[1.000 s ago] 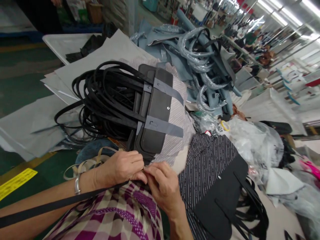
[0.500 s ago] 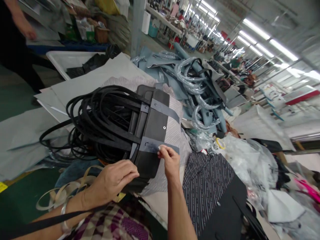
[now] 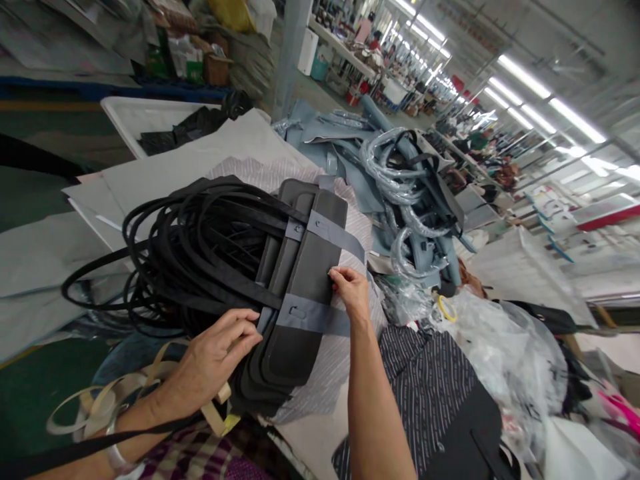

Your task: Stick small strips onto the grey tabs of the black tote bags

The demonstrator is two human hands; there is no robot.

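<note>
A stack of dark bag panels (image 3: 313, 267) with grey strips (image 3: 315, 313) across them lies in front of me. Long black straps (image 3: 195, 233) run from the panels and loop in a heap to the left. My right hand (image 3: 351, 288) is closed in a pinch at the right edge of the top panel, between the two strips; what its fingertips hold is too small to make out. Near the lower left side of the stack, my left hand (image 3: 225, 347) has its fingers loosely stretched and apart, with nothing visible in them.
Patterned lining fabric (image 3: 357, 233) lies under the stack. Blue-grey pieces with plastic-wrapped tubes (image 3: 395, 173) are heaped behind. A striped black bag piece (image 3: 440, 393) and clear plastic bags (image 3: 515, 340) lie to the right. A white tray (image 3: 120, 120) and beige strips (image 3: 95, 407) are at left.
My right hand has moved up the panel from the lower strip, still pinched, to where a small metal fitting showed before. My left hand has loosened and shifted left. A person at the left has mostly left view.
</note>
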